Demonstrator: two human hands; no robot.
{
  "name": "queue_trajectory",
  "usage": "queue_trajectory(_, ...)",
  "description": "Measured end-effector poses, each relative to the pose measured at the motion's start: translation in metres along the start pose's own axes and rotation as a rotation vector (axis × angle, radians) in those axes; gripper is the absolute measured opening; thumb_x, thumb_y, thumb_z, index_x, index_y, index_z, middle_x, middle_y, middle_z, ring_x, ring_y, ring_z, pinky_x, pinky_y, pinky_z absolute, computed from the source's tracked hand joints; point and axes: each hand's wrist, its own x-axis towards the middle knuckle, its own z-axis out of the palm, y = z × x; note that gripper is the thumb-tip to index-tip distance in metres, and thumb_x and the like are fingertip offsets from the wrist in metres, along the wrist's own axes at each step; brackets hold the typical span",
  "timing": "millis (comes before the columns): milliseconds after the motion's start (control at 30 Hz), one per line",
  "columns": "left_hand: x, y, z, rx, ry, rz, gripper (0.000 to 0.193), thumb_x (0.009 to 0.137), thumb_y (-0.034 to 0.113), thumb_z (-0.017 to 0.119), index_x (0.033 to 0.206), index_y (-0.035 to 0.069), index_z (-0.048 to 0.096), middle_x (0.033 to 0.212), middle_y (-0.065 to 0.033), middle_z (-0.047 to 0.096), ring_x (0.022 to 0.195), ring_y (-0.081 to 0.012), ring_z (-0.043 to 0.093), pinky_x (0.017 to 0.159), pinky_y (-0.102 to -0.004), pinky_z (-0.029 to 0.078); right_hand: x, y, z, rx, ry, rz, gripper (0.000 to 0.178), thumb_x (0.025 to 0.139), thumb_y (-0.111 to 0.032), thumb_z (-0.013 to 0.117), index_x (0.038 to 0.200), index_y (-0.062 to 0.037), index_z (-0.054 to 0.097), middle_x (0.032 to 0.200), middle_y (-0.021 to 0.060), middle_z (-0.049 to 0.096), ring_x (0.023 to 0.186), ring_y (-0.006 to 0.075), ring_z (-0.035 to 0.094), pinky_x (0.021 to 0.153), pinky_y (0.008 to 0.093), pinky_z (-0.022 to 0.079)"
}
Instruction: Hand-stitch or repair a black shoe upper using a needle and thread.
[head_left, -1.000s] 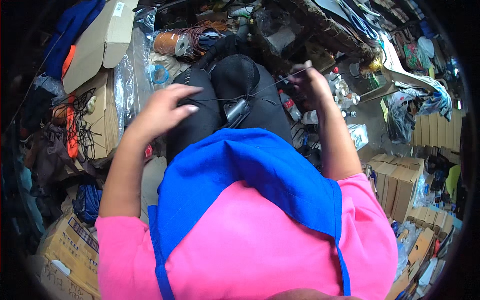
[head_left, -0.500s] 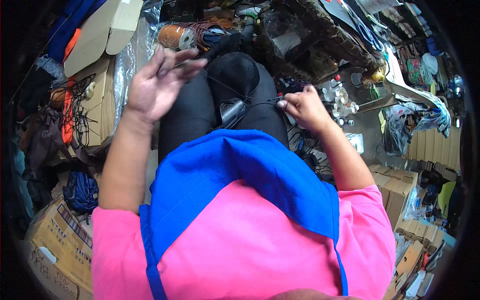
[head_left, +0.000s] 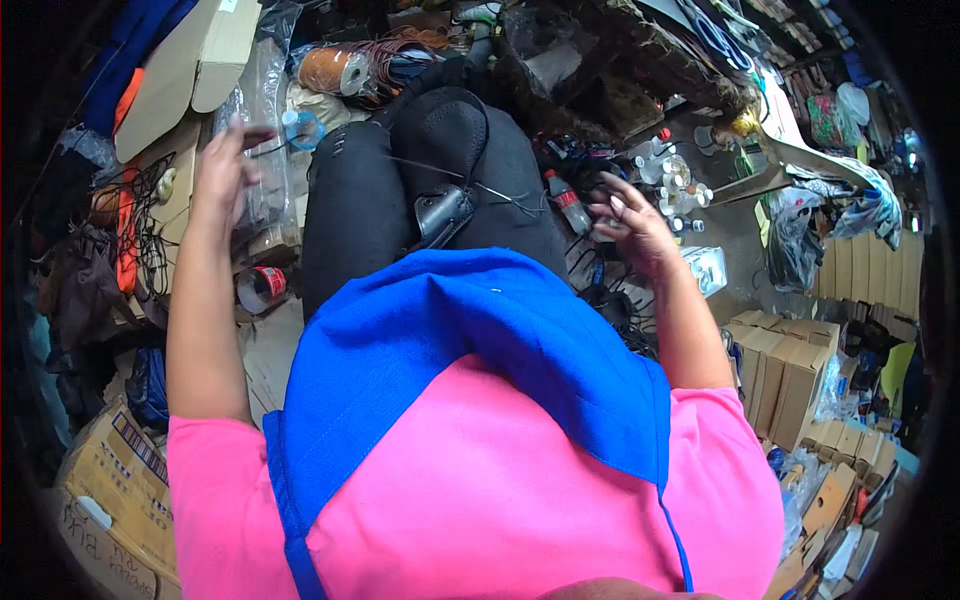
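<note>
A black leather piece with a rounded end [head_left: 440,130] lies across my dark-trousered thighs. Against its near end sits a small, stiff black leather part [head_left: 443,214], pouch-like in shape. A thin thread or needle [head_left: 508,195] stretches from the leather over my right thigh. My left hand [head_left: 226,175] is raised out to the left, beyond my left thigh. Motion smears its fingers, and a dark line near them may be thread. Off the right thigh, beside a cola bottle [head_left: 568,203], hovers my right hand [head_left: 637,225], open with its fingers apart and slightly blurred.
An orange thread spool [head_left: 333,72] lies beyond my knees. Several small clear bottles [head_left: 680,185] stand to the right. Cardboard boxes [head_left: 785,370] are stacked farther right, and a cut bottle piece [head_left: 262,288] rests at left. A carton [head_left: 125,480] is at lower left.
Both hands have moved outward, away from the leather: the left toward the left, the right slightly right and nearer me. The right hand's pinch has opened. The leather has shifted slightly left.
</note>
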Motion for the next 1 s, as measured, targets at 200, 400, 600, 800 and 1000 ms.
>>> queue_trajectory(200,-0.064,-0.003,0.078,0.811,-0.002,0.951,0.031,0.082,0.025,0.070,0.102,0.002,0.063,0.102,-0.0097,0.061,0.091,-0.0223,0.059,0.082,-0.0339,0.046,0.003,-0.021,-0.066,-0.959,0.204,-0.071,0.060,0.078,-0.014,0.070,0.134,-0.0121,0.049,0.126,0.0114,0.052,0.118,0.0232,0.049,0.101,0.0339,0.038)
queue_trajectory(400,-0.118,-0.006,0.157,1.277,-0.370,0.771,0.065,0.061,0.041,0.082,0.104,0.004,0.050,0.104,-0.0156,0.052,0.081,-0.0333,0.063,0.075,-0.0416,0.049,0.036,-0.089,0.116,-0.995,-0.256,-0.571,0.058,0.075,-0.027,0.077,0.126,-0.0110,0.056,0.102,0.0061,0.054,0.095,0.0163,0.054,0.083,0.0290,0.045)
queue_trajectory(600,-0.109,-0.019,0.161,1.238,-0.338,0.767,0.052,0.066,0.033,0.079,0.099,0.004,0.051,0.096,-0.0148,0.056,0.086,-0.0344,0.061,0.075,-0.0425,0.049,0.066,-0.080,0.141,-1.143,-0.145,-0.486,0.061,0.068,-0.036,0.083,0.112,-0.0023,0.058,0.075,0.0051,0.058,0.071,0.0132,0.056,0.066,0.0281,0.047)
queue_trajectory(800,-0.106,-0.024,0.160,1.188,-0.331,0.789,0.043,0.069,0.026,0.076,0.097,0.004,0.052,0.093,-0.0157,0.058,0.086,-0.0344,0.061,0.075,-0.0424,0.049,0.066,-0.076,0.139,-1.083,-0.031,-0.360,0.071,0.059,-0.051,0.083,0.104,-0.0027,0.061,0.083,0.0131,0.064,0.080,0.0240,0.064,0.073,0.0344,0.050)
queue_trajectory(1000,-0.099,-0.033,0.161,1.118,-0.326,0.887,0.036,0.069,0.020,0.073,0.095,0.004,0.053,0.088,-0.0156,0.059,0.085,-0.0346,0.061,0.074,-0.0422,0.049,0.075,-0.063,0.128,-1.074,0.051,-0.493,0.066,0.060,-0.050,0.083,0.098,-0.0003,0.061,0.080,0.0116,0.064,0.077,0.0203,0.063,0.069,0.0343,0.049)
